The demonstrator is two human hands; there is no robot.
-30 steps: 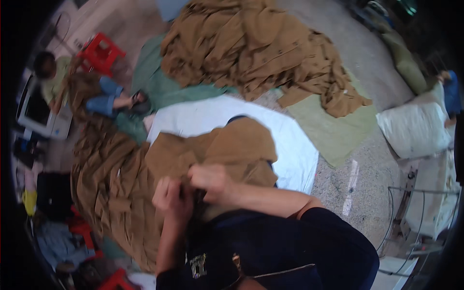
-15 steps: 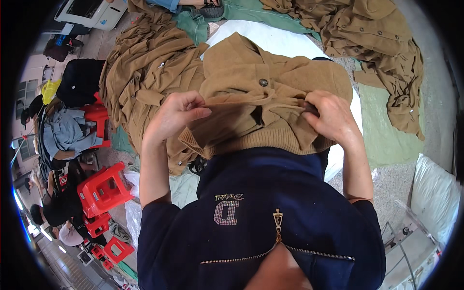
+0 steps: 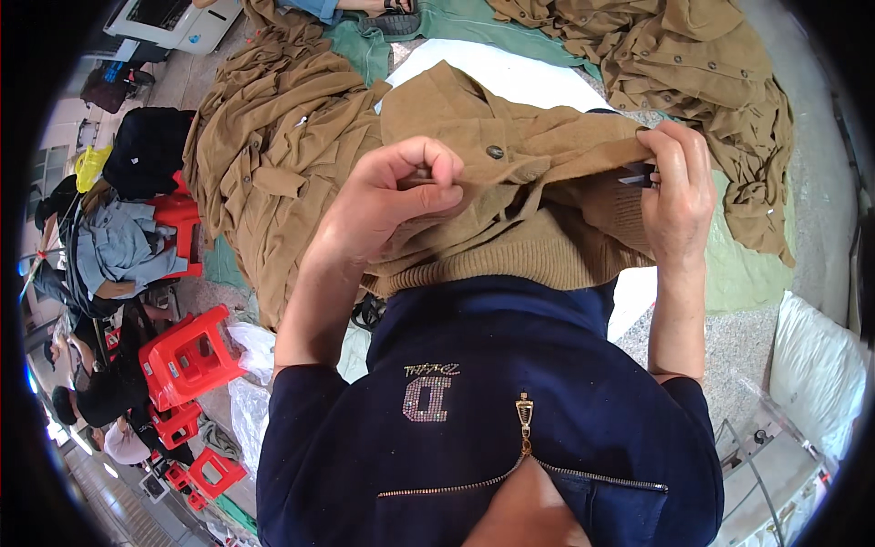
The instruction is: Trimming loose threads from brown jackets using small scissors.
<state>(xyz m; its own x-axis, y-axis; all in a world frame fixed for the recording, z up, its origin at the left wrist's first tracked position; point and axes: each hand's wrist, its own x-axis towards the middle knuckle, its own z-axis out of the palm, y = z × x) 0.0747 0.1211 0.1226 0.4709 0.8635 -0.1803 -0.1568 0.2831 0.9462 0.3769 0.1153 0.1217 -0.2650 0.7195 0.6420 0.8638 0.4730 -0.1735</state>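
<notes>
A brown knitted cardigan (image 3: 510, 150) with a ribbed hem lies across my lap, one dark button showing near its middle. My left hand (image 3: 396, 191) is closed over its left part, thumb and forefinger pinched together at the cloth. At the right, my right hand (image 3: 676, 187) grips a raised edge of the same cardigan and pulls it taut. A small pointed metal blade (image 3: 631, 180) with a dark part sticks out beside the right fingers, apparently a thread snip tucked in that hand; its handle is mostly hidden.
Heaped brown cardigans (image 3: 264, 155) lie to the left, and more (image 3: 693, 64) at the far right. White sheeting (image 3: 501, 68) and green sheeting (image 3: 456, 27) cover the floor. Red stools (image 3: 191, 356) and seated people are at the left. A person's sandalled foot (image 3: 396, 23) shows at the top.
My left hand has moved right and inward over the cardigan. My right hand has moved right and up, stretching the cloth edge out, and the metal blade now shows.
</notes>
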